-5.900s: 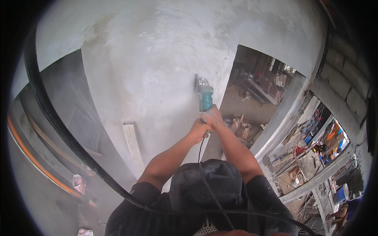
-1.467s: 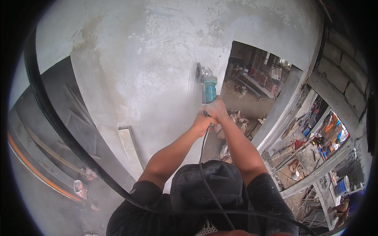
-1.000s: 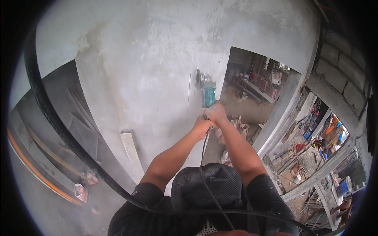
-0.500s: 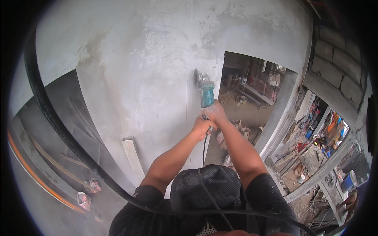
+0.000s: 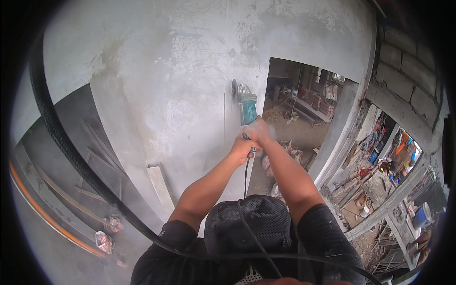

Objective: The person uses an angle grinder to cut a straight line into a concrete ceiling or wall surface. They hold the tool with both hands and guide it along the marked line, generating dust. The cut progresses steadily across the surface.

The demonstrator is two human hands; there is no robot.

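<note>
Both my arms reach forward, holding a teal angle grinder against a grey plastered wall. My right hand wraps around the grinder's body behind its gear head. Just below and to the left, my left hand is closed around the rear end, where the black cord comes out and hangs down. The disc stands edge-on at the wall, at the upper end of a thin vertical line in the plaster. Fingertips are partly hidden behind the tool.
Right of the grinder a wall opening shows a room with bricks and sacks. A pale board leans at the wall's foot. Lower left lie two bags. A blue bucket stands far right. Dust hazes the left side.
The grinder and both hands have shifted slightly up and left in the picture. The view has moved a little too. My grip looks the same.
</note>
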